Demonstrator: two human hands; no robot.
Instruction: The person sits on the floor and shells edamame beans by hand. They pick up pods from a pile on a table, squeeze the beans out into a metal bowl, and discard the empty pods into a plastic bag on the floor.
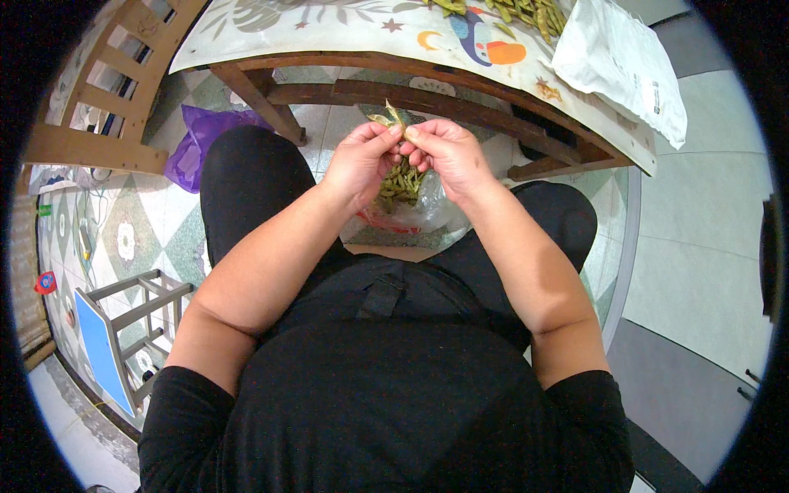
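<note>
My left hand (362, 163) and my right hand (454, 158) meet in front of me, thumbs and fingertips pinched together on a yellow-green bean pod (394, 113). The pod's upper end sticks up above my thumbs and looks split into two halves. Its lower part is hidden by my fingers. Below my hands, between my knees, a clear plastic bag (432, 205) with red print holds many green pods or shells (401, 184). More bean pods (538, 16) lie piled on the table at the far side.
A wooden table (271, 37) with a patterned cover stands ahead. A white plastic bag (620, 66) hangs over its right edge. On the floor at left are a purple bag (196, 148) and a tipped stool (105, 349) with a blue top. A wooden chair (99, 152) stands far left.
</note>
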